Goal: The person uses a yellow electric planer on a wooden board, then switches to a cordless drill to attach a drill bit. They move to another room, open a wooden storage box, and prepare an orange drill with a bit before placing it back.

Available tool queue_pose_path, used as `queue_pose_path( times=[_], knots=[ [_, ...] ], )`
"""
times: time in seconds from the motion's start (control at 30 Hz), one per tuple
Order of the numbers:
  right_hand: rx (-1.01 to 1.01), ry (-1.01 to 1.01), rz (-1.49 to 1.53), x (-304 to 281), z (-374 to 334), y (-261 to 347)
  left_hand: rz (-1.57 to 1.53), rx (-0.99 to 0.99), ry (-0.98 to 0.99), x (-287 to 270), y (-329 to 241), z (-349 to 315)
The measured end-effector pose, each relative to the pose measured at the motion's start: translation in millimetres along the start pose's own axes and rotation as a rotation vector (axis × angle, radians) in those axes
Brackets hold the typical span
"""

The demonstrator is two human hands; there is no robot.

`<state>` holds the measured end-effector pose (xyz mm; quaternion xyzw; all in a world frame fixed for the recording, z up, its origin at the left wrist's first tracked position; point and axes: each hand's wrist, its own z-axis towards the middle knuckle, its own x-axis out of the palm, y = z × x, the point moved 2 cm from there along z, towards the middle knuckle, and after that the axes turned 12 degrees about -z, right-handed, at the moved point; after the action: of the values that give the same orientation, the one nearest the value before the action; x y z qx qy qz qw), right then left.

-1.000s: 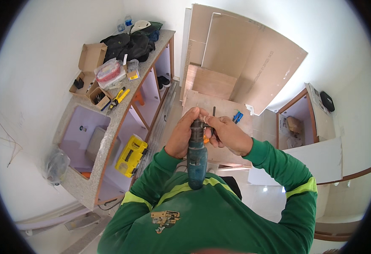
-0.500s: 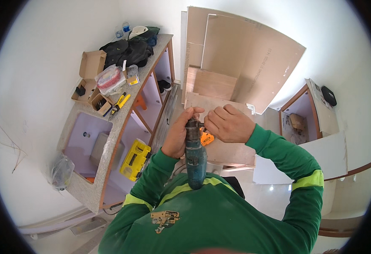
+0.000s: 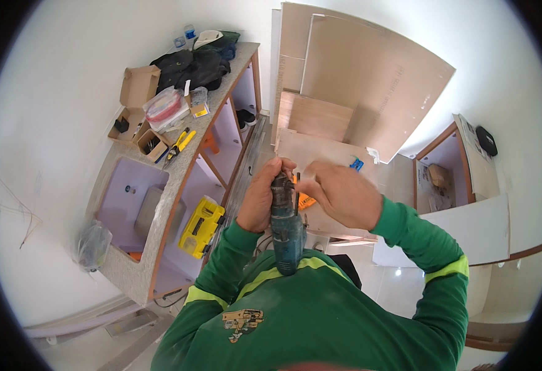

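A teal power drill [image 3: 287,238] stands chuck-up against my belly, its rear end pressed to my green shirt. My left hand [image 3: 262,196] is closed round the dark chuck [image 3: 281,188], thumb and fingertips at its top. My right hand [image 3: 344,193] is just right of the chuck, fingers curled and partly smeared by motion. What it pinches, if anything, is hidden. Beyond the drill, an orange thing [image 3: 307,201] lies on a light wooden board, partly covered by my right hand. Farther off on that board is a small blue object [image 3: 357,164].
At left runs a stone-topped counter [image 3: 181,179] with a cut-out, carrying pliers [image 3: 181,143], open cardboard boxes [image 3: 140,88] and dark cloth [image 3: 193,71]. A yellow case [image 3: 202,227] sits beside it. Large brown panels [image 3: 370,74] lean on the far wall; an open cabinet [image 3: 447,164] stands right.
My right hand has shifted slightly right and lower, away from the chuck's side, uncovering the blue object. My left hand stays at the chuck. The whole view has tilted slightly.
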<state>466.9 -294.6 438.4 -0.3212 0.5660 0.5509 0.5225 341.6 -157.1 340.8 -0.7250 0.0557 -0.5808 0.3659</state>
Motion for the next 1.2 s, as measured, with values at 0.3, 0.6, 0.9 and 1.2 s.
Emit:
queue_pose_path(
  times=[0.3,0.6,0.9,1.2],
  knots=[
    [-0.937,-0.49,-0.933,17.1,14.8,-5.9,-0.032,0.0,-0.065,3.1,0.4,-1.6],
    [-0.05,-0.217,0.167,59.8,29.4,14.4,-0.033,0.153,-0.125,-8.5,1.2,-3.2],
    [0.342,0.307,1.091,56.5,33.2,-9.9,0.01,0.12,-0.024,-7.8,-5.9,-4.3],
    [-0.688,-0.392,-0.696,25.0,18.8,-23.5,0.092,0.156,-0.101,-3.7,-6.2,-7.0]
  ],
)
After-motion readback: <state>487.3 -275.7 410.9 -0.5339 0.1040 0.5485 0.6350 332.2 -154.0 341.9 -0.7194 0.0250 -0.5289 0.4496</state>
